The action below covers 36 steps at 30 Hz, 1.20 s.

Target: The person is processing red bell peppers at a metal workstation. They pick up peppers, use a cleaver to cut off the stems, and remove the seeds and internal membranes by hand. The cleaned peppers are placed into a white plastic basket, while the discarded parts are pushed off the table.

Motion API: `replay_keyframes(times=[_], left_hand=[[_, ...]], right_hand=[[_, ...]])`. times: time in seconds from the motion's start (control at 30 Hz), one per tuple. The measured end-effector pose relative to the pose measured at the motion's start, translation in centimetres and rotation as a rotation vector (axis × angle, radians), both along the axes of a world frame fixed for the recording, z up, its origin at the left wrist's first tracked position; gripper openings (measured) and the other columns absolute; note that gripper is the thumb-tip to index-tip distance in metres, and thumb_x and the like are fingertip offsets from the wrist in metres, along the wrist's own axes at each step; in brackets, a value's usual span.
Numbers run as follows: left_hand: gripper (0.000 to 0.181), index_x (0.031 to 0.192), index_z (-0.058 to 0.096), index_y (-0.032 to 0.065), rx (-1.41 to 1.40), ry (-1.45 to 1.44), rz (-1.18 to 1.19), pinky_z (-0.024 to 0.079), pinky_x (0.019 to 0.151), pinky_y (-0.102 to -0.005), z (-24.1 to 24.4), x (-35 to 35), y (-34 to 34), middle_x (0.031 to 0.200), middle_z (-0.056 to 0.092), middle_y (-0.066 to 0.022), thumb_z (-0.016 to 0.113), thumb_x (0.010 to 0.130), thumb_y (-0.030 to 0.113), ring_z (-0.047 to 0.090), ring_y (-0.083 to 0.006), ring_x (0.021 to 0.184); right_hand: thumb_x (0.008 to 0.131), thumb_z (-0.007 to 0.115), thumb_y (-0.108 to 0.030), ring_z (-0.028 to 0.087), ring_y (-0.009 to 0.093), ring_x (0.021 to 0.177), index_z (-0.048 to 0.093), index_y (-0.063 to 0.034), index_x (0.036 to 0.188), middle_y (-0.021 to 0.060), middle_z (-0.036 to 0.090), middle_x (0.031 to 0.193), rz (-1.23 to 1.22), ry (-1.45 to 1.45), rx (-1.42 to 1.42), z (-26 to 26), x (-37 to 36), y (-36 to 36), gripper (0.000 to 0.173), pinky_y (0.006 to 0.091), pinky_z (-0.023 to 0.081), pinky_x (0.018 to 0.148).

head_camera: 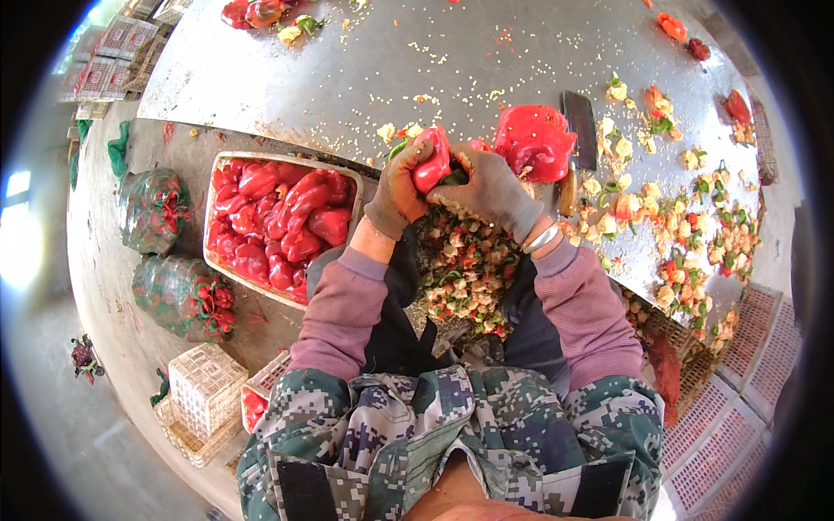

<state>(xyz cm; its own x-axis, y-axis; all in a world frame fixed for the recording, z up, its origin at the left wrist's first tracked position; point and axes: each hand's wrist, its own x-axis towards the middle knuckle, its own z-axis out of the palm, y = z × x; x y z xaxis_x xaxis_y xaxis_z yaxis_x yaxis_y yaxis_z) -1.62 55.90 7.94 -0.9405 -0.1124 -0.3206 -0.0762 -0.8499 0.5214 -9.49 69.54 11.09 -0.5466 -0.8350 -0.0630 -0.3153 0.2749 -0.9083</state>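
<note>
Both hands wear grey work gloves and meet at the near edge of a metal table [449, 39]. My left hand [401, 189] grips a red bell pepper [431, 159]. My right hand [488, 189] is closed around a piece with red and dark green showing, partly hidden by the fingers; I cannot tell if it is part of the same pepper. Just beyond the right hand lies a larger red bell pepper [534, 140]. To its right rests a cleaver with a dark blade [578, 127] and a wooden handle [567, 192].
A white crate [210, 215] full of red peppers [280, 215] stands at left, beside green mesh sacks [176, 296] of peppers. Pepper cores [469, 267] lie heaped between my legs; more cores [684, 260] cover the table's right side. Plastic crates [710, 430] stand at lower right.
</note>
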Motion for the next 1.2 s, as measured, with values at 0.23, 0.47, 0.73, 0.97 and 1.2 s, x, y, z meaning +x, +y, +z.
replay_keyframes(times=[0.23, 0.47, 0.73, 0.97, 1.2], left_hand=[[0.043, 0.121, 0.047, 0.0008, 0.215, 0.048, -0.061, 0.043, 0.092, -0.0438, -0.6, 0.3, -1.2, 0.114, 0.055, -0.0148, 0.053, 0.086, 0.025, 0.054, -0.0297, 0.106], [0.063, 0.133, 0.033, 0.0005, 0.245, 0.288, -0.052, 0.038, 0.097, -0.0483, 0.3, 0.1, -2.0, 0.124, 0.05, -0.0166, 0.051, 0.084, 0.036, 0.049, -0.0319, 0.113], [0.072, 0.136, 0.028, 0.0023, 0.004, 0.205, -0.202, 0.041, 0.094, -0.0472, -0.2, 0.4, -1.4, 0.122, 0.049, -0.0194, 0.061, 0.081, 0.033, 0.05, -0.0323, 0.111], [0.053, 0.13, 0.04, 0.002, 0.063, 0.136, -0.166, 0.042, 0.093, -0.045, 0.1, 0.1, -0.8, 0.122, 0.051, -0.0162, 0.047, 0.089, 0.035, 0.053, -0.0295, 0.108], [0.046, 0.123, 0.047, -0.0009, 0.073, 0.051, -0.056, 0.045, 0.091, -0.0423, -1.3, 0.3, -1.2, 0.111, 0.058, -0.0166, 0.05, 0.085, 0.026, 0.058, -0.0294, 0.1]], right_hand=[[0.083, 0.059, -0.023, 0.044, 0.005, 0.047, 0.06, -0.0002, 0.098, 0.0021, 0.059, 0.074, 0.147, -0.954, -0.209, -0.5, -1.4, 1.7, 0.027, 0.0199, 0.036, 0.042], [0.079, 0.063, -0.007, 0.062, 0.014, 0.07, 0.062, 0.0035, 0.1, 0.0112, 0.064, 0.091, 0.48, -0.665, -0.332, 0.7, -0.6, 2.5, 0.023, 0.0261, 0.052, 0.062], [0.074, 0.071, -0.012, 0.059, 0.013, 0.084, 0.055, -0.002, 0.11, 0.0078, 0.062, 0.095, 0.048, -0.184, -0.005, 1.5, 0.1, 1.6, 0.041, 0.0263, 0.049, 0.071], [0.066, 0.074, -0.016, 0.056, 0.032, 0.103, 0.055, -0.0054, 0.11, 0.0167, 0.056, 0.11, 0.008, 0.096, -0.26, -0.5, 1.1, 1.0, 0.049, 0.0347, 0.046, 0.086], [0.069, 0.071, -0.023, 0.06, 0.033, 0.082, 0.057, -0.001, 0.087, 0.0148, 0.062, 0.084, -0.015, 0.08, -0.035, -0.4, 1.9, -0.5, 0.031, 0.0366, 0.048, 0.069]])
